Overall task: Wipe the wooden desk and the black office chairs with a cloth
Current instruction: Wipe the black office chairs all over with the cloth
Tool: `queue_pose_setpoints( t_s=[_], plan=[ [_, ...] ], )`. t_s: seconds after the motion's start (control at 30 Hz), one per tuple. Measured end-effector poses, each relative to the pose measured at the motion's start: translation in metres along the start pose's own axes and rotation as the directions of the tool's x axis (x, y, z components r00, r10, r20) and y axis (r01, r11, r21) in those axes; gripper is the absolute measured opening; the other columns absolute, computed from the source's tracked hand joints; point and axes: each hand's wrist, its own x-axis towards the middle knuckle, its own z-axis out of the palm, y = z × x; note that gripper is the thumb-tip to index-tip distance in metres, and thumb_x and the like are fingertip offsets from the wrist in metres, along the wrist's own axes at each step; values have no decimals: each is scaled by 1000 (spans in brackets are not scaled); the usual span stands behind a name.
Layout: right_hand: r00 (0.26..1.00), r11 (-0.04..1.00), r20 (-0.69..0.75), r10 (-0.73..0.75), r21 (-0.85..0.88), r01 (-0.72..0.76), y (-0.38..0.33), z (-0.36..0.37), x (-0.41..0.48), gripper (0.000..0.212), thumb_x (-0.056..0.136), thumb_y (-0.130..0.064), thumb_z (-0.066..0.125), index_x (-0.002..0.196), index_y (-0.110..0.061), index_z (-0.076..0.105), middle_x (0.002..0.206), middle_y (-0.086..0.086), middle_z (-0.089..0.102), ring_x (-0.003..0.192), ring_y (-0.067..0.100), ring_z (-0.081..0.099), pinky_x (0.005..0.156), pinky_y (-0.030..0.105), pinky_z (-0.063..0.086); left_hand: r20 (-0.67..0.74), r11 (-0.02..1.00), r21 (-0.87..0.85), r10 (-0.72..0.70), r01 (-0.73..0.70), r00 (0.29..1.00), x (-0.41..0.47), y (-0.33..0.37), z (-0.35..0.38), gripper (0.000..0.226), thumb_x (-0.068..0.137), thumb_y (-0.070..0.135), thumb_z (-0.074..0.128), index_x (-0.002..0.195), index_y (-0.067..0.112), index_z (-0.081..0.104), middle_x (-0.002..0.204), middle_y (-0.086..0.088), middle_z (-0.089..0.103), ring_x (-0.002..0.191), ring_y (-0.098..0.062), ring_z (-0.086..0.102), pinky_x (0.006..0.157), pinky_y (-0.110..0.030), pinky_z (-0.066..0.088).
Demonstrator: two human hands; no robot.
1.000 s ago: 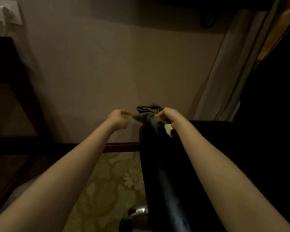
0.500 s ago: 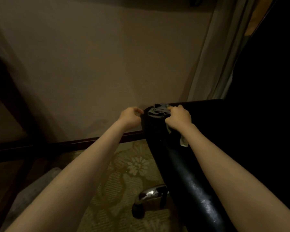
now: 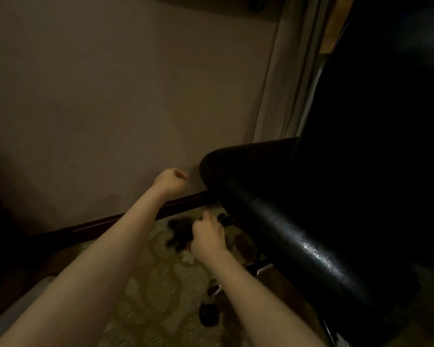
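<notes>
Head view: the loosely bunched dark cloth (image 3: 179,234) could snag the caster (image 3: 209,314) or slip free, as only the right hand (image 3: 207,236) clutches it. It trails left of those fingers, below the black office chair's seat (image 3: 273,201), not touching it. The left hand (image 3: 172,180) is fisted and empty near the seat's far corner.

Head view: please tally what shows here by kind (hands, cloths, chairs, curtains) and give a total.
Hands: 2, the left hand with curled fingers holding nothing, and the right hand
Cloths: 1, the dark cloth gripped by the right hand
Chairs: 1, the black office chair
Curtains: 1, the pale curtain
Total: 5
</notes>
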Motion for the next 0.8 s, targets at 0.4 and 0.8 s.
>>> queue_pose_setpoints(
  t_s=[0.4,0.8],
  plan=[
    [876,1000,-482,-19,-15,14,39,-112,15,53,84,-14,54,136,-18,46,131,12,40,119,32,39,100,38,36,4,982,-119,152,-150,988,-14,46,-17,17,89,15,61,104,18,54,96,-6,63,60,-10,59,43,-20,42],
    [959,919,-254,124,394,-15,52,-102,21,35,83,-17,61,117,-21,66,108,7,66,99,23,60,77,27,49,101,952,209,208,-226,973,-19,31,10,14,89,15,58,98,20,49,105,-6,54,82,-15,51,66,-26,40]
  ],
)
